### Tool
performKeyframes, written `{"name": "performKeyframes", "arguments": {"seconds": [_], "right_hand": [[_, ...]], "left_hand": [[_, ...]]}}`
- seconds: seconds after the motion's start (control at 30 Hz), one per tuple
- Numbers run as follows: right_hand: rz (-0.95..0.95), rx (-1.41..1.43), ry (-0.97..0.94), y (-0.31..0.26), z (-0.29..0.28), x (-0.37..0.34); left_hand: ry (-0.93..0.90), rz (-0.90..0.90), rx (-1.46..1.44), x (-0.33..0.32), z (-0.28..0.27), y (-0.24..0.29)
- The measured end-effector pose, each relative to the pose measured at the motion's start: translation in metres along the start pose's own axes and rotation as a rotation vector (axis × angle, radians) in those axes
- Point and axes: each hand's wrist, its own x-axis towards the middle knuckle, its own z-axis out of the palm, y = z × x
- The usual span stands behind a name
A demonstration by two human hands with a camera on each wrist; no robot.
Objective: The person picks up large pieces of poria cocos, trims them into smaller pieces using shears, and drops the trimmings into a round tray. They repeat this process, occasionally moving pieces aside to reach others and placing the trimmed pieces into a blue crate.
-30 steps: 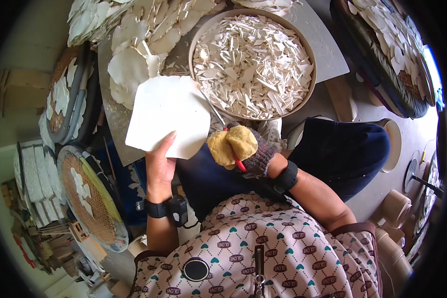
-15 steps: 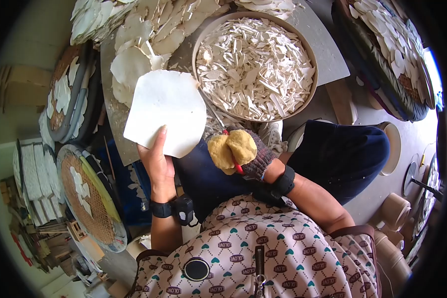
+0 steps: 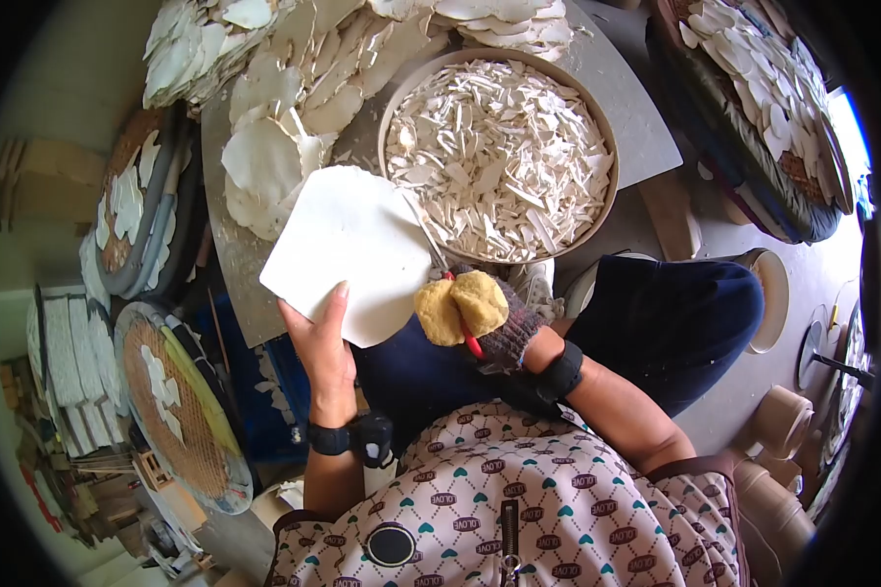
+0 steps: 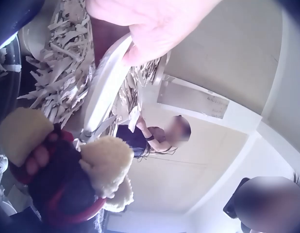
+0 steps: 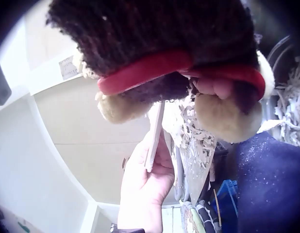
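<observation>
My bare left hand [image 3: 321,347] pinches a stiff white sheet [image 3: 352,249] near its lower edge, thumb on top and fingers underneath. The sheet has a rounded outline toward the bowl; the left wrist view shows its thin edge [image 4: 104,92]. My right hand [image 3: 511,328], in a dark knitted glove, grips scissors with red handles [image 5: 145,72]. Lumps of yellow foam [image 3: 460,308] pad the handles. In the head view, the scissor blades [image 3: 427,233] lie along the sheet's right edge. Bare fingertips [image 5: 215,87] poke from the glove in the right wrist view.
A wide round tub [image 3: 612,186] full of white offcuts stands on the grey table [image 3: 646,147] ahead. Piled white sheets [image 3: 264,157] lie left of it. Round woven trays [image 3: 191,421] stand at both sides. Another person [image 4: 157,138] shows in the left wrist view.
The left hand first drew the sheet slightly left, then brought it right and nearer the body, turning it a little. The right hand with the scissors has hardly moved.
</observation>
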Motion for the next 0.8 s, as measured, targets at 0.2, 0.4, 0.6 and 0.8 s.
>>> {"name": "performKeyframes", "arguments": {"seconds": [0.2, 0.4, 0.6, 0.8], "right_hand": [[0.108, 0.074, -0.004, -0.009, 0.003, 0.000], [-0.044, -0.061, -0.083, -0.017, 0.003, 0.002], [0.105, 0.051, -0.047, -0.025, 0.004, 0.009], [0.036, 0.013, -0.086, -0.015, 0.004, 0.011]], "left_hand": [[0.083, 0.112, 0.015, -0.014, 0.006, -0.013], [0.003, 0.084, 0.029, -0.010, -0.008, -0.006], [-0.039, 0.048, 0.008, -0.013, -0.011, -0.005], [-0.070, -0.004, 0.014, -0.006, -0.020, 0.005]]}}
